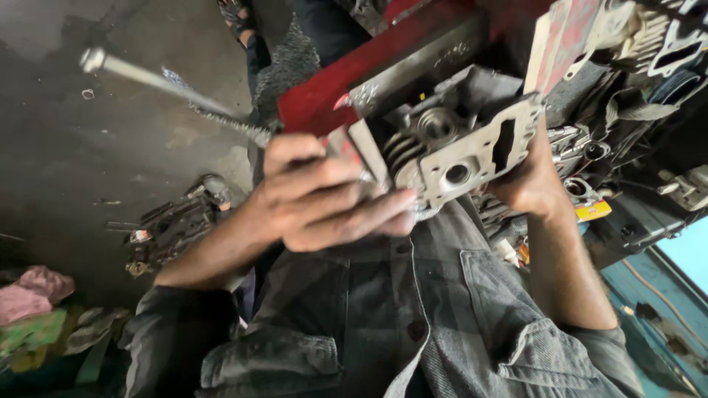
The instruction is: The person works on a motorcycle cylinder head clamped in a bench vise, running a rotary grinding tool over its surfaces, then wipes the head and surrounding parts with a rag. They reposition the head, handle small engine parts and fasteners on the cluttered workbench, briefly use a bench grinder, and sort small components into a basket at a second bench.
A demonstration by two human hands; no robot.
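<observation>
Grey checked shirt [413,324] fills the bottom of the view, sleeves pushed up, and both forearms rise from it to the work. Up there sits a finned metal cylinder head [461,147], grey cast alloy with round ports and a flat gasket face, held against the edge of a red-painted frame [332,92]. Left hand [324,199] is curled loosely in front of its near-left side, fingers [369,214] together and stretched toward the casting's lower corner, thumb wrapped back around a long steel rod tool [169,85] that runs off toward the upper left; motion blur hides whether the fingertips actually touch the fins. Right hand [531,177] is tucked behind the casting's right edge, gripping from behind, its fingers hidden, so I cannot tell how they lie. That head looks heavy, rigid and sharp-edged, likely oily, with thin fins that could chip, so the solid flange edges look the safest hold. More engine parts [173,228] lie on the dark concrete floor [59,147] at left, beside crumpled rags [33,295]
</observation>
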